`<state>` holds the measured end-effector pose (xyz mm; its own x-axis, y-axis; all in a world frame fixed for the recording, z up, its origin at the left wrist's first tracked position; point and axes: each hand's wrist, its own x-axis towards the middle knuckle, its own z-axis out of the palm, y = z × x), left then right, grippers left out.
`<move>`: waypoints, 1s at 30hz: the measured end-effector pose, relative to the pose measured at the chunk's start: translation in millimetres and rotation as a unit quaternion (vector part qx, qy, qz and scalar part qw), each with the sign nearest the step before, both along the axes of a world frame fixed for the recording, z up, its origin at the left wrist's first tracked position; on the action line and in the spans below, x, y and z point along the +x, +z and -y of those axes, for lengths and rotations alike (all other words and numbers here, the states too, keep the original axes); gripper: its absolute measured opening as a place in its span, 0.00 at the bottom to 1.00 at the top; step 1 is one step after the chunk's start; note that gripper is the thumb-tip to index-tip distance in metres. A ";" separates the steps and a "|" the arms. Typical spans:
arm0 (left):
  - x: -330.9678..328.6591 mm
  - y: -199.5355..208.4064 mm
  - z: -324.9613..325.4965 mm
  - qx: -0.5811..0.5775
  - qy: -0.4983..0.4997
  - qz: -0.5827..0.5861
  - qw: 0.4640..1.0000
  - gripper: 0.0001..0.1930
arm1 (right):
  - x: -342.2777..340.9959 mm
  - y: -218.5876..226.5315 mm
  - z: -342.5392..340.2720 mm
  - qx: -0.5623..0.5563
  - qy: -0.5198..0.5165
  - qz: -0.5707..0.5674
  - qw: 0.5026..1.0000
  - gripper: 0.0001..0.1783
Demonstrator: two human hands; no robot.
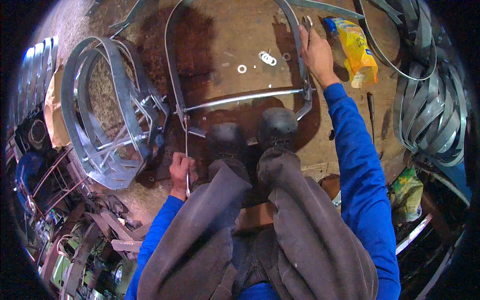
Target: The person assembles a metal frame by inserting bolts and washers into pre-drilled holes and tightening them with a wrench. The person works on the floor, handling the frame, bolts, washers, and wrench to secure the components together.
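My left hand (180, 171) is closed around a long thin wrench (187, 145). Its far end meets the left end of a threaded rod (245, 99), where a nut seems to sit. That rod spans the two legs of a U-shaped grey metal strap (170, 55) lying in front of my feet. At the strap's right leg, my right hand (318, 52) is closed on a short metal tool (308, 22) that looks like a wrench; only its shiny end shows. My black shoes (277, 124) stand just below the rod.
Several white washers (268, 58) lie inside the strap. A yellow bag (354, 52) rests right of my right hand, above a dark screwdriver-like tool (371, 110). Bent strap assemblies (107, 110) stand at left; bundled straps (432, 110) are piled at right. Scrap wood (117, 225) lies lower left.
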<state>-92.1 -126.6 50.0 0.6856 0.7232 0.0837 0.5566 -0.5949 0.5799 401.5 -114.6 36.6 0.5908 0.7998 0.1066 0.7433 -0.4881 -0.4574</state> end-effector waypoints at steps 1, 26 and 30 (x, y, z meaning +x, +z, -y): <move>-1.3 -2.0 -1.2 0.006 0.007 -0.005 1.000 0.04 | -0.8 -1.9 -1.9 -0.009 -0.001 -0.009 1.000 0.24; 102.2 76.3 -110.0 -0.103 0.008 -0.078 0.992 0.14 | 10.7 -25.2 0.7 -0.077 -0.006 -0.054 0.996 0.26; 115.9 68.7 -102.4 0.075 0.077 0.018 0.994 0.11 | 10.0 -18.6 0.4 -0.041 -0.016 -0.069 0.997 0.23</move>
<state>23.8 -24.2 118.7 0.5617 0.7973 0.2208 0.6290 -0.5849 0.5120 411.5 -115.0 18.0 0.6207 0.7829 -0.0416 0.6598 -0.5503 -0.5118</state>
